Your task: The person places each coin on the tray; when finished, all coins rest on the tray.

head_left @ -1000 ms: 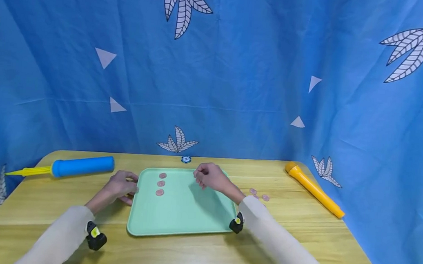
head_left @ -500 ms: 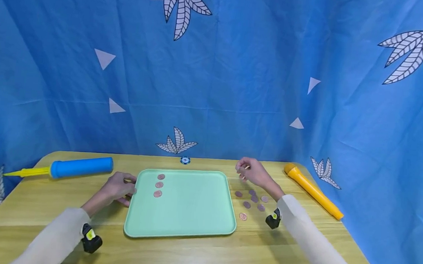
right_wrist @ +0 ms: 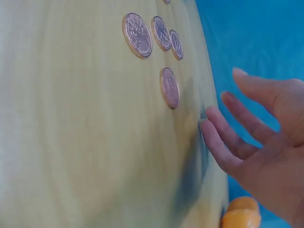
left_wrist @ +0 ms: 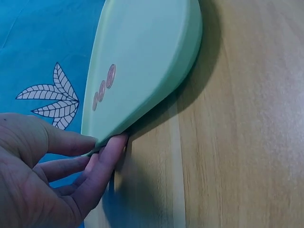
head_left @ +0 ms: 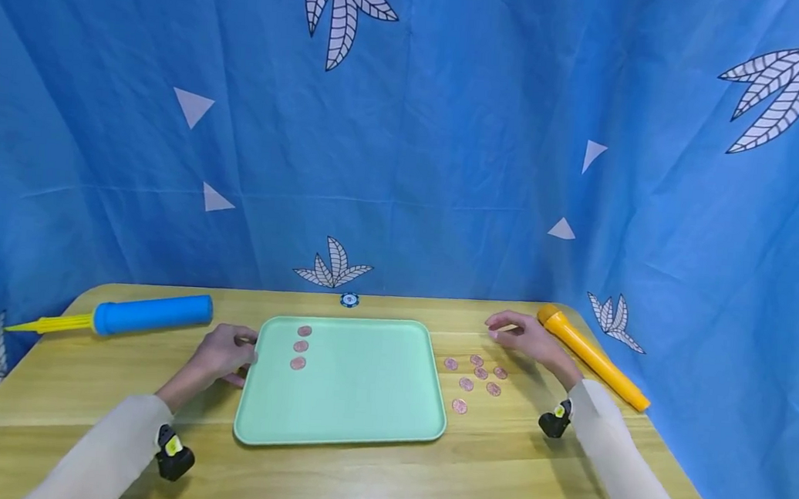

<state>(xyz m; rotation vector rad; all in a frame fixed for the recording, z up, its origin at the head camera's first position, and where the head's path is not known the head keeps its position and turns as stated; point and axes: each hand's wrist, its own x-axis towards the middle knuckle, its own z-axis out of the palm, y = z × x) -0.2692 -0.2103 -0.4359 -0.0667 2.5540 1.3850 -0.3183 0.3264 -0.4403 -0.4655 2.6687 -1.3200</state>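
Observation:
A pale green tray (head_left: pixel 369 386) lies on the wooden table, with three copper-coloured coins (head_left: pixel 301 346) in a column near its left side. My left hand (head_left: pixel 221 353) holds the tray's left rim; in the left wrist view the thumb (left_wrist: pixel 71 144) lies on the edge with fingers against its outer side. Right of the tray, several more coins (head_left: pixel 466 383) are scattered on the wood. Over the table just behind these coins hovers my right hand (head_left: pixel 531 339), its fingers loosely bent and apart, nothing between them in the right wrist view.
A blue pump (head_left: pixel 154 315) with a yellow nozzle lies at the back left. At the right edge is an orange toy microphone (head_left: pixel 594 357). A small blue-and-white chip (head_left: pixel 349 299) sits behind the tray, before a blue curtain (head_left: pixel 407 142).
My right hand has moved from over the tray rightward, past the loose coins, and its fingers have spread. The left hand stays at the tray's rim. The three coins lie as before.

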